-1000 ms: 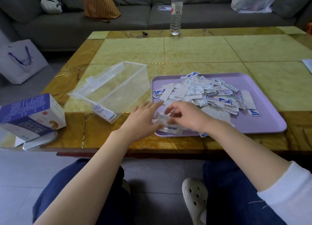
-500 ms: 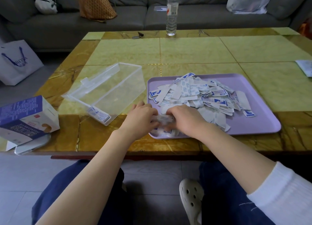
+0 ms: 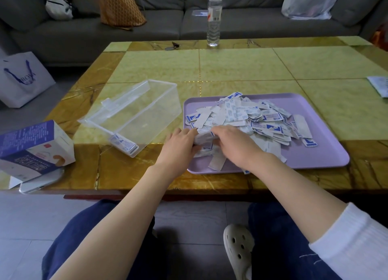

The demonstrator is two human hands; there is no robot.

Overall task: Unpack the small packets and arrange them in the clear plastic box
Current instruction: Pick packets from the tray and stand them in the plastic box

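Head view. A white clog (image 3: pixel 237 244) lies on the floor below the near edge of the surface (image 3: pixel 231 65). Over the near-left corner of the lilac tray (image 3: pixel 315 160), the left hand (image 3: pixel 180 145) and right hand (image 3: pixel 235 145) both curl their fingers round one small stack of packets (image 3: pixel 204 137). A loose pile of packets (image 3: pixel 252 117) fills the tray's middle. The clear plastic box (image 3: pixel 134 115) stands open just left of the tray, with a few boxed packets (image 3: pixel 123 143) in its near corner. A carton (image 3: pixel 31 147) sits at the near-left edge. Bare tiles run back to a water bottle (image 3: pixel 214 17) at the far edge, with a grey sofa (image 3: pixel 84 33) behind it.
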